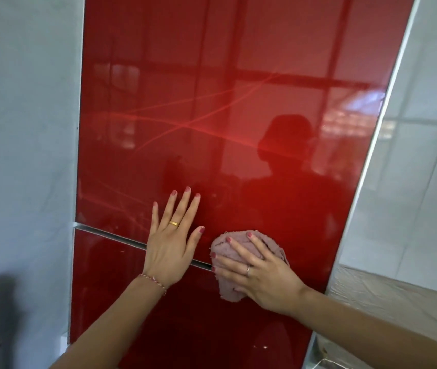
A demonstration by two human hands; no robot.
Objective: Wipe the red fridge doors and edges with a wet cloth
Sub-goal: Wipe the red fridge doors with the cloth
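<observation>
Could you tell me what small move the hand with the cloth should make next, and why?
Probably slide the right hand with the pink cloth leftward along the seam between the doors, since the cloth already sits on it. The left hand, flat across the seam, would need to lift.

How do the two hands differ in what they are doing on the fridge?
The left hand lies bare and flat on the red fridge door, fingers straight and spread; the right hand presses a pink cloth against it. The left hand sits higher, mostly on the upper door; the right hand lies over the gap between the doors. Both wear a ring.
</observation>
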